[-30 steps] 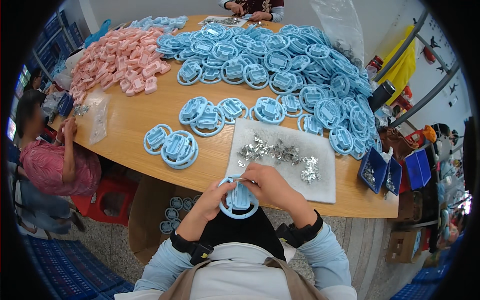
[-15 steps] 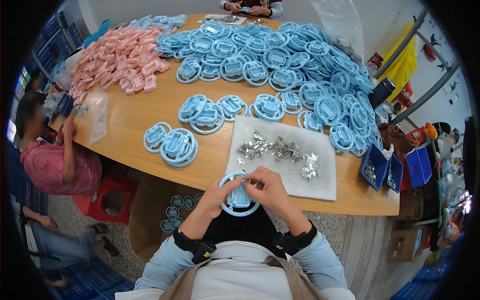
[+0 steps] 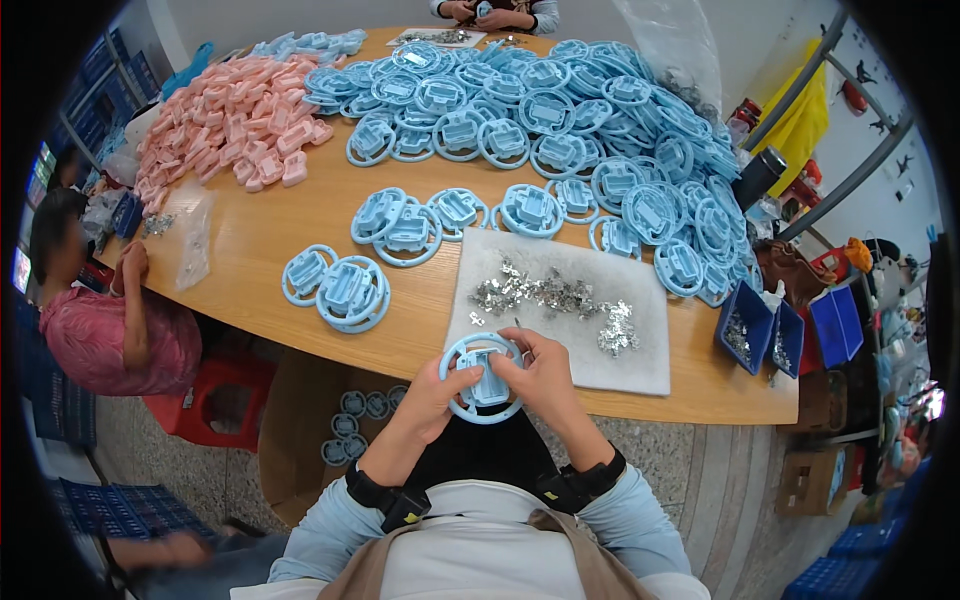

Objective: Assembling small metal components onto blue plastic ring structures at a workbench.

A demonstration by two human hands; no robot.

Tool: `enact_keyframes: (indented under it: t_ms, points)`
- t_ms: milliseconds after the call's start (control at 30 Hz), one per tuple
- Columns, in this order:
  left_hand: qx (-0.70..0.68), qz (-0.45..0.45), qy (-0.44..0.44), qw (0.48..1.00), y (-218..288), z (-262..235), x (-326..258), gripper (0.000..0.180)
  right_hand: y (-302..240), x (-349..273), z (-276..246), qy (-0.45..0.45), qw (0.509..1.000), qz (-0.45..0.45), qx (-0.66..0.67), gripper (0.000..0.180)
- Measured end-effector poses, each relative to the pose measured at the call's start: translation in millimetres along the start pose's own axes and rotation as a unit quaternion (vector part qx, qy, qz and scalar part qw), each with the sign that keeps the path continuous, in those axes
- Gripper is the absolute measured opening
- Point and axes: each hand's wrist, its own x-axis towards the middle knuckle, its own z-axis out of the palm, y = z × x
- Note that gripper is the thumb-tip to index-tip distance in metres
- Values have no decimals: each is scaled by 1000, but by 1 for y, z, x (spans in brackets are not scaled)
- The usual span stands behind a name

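Note:
Over the table's near edge I hold a light-blue plastic steering-wheel-shaped part [image 3: 487, 391], a round rim with a boxy centre. My left hand [image 3: 426, 403] is closed on its left rim, thumb on the centre. From the right, my right hand [image 3: 541, 374] grips the far rim, its thumb pressed on the upper centre. A thin dark tip pokes out above the right fingers, too small to name. Just beyond my hands lies a white padded mat [image 3: 630, 370] with small silvery metal pieces [image 3: 545, 290] heaped on it.
A big pile of similar blue parts [image 3: 550, 112] covers the back right, with pink plastic pieces [image 3: 235, 125] at back left. Loose blue parts [image 3: 352, 292] lie nearer. Blue bins [image 3: 745, 330] stand right, and a cardboard box [image 3: 300, 430] below. Co-workers sit left and opposite.
My right hand has shifted from fingertip contact near the centre to gripping the far rim, thumb on the part. The blurred person at lower left has moved down and closer.

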Motion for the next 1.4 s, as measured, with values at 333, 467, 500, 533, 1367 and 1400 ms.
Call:
enact_keyframes:
  t_ms: [333, 467, 500, 533, 1367, 1400]
  points:
    - [182, -147, -170, 957, 17, -21, -13, 42, 5, -23, -8, -82, 966, -241, -52, 36]
    - [220, -112, -233, 941, 4, -17, 2, 47, 3, -21, -21, -103, 970, -218, -11, 31]
    - [202, -131, -213, 947, 6, -7, 2, 42, 21, -14, -30, -21, 978, -206, -7, 24]
    - [148, -123, -170, 966, 5, -3, 2, 40, 25, -7, -48, 44, 983, -155, -86, 16]
    - [-25, 9, 72, 997, -15, 5, 7, 33, 57, 13, -70, 125, 962, -104, -220, 9]
    - [-18, 12, 69, 997, -15, 5, 8, 32, 58, 13, -76, 134, 949, -132, -253, 9]
